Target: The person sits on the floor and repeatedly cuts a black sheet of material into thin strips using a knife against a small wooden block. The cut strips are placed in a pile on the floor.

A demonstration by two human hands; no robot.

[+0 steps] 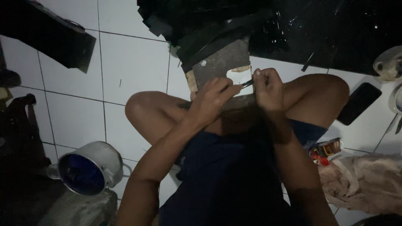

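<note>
I sit cross-legged on a white tiled floor in dim light. My left hand [213, 98] and my right hand [268, 88] meet above my shins and pinch the two ends of a thin dark strip [247, 83] held between them. Just beyond the hands lies a grey board [222, 62] with a pale patch on it. Behind the board is a heap of black strips and shiny black sheet [234, 21].
A metal pot [90, 167] lies on its side at lower left. A dark phone-like slab [359, 103] rests on the tiles at right, with a small colourful packet [326, 149] and a crumpled beige cloth [364, 182] nearer me. A black box [50, 35] sits at upper left.
</note>
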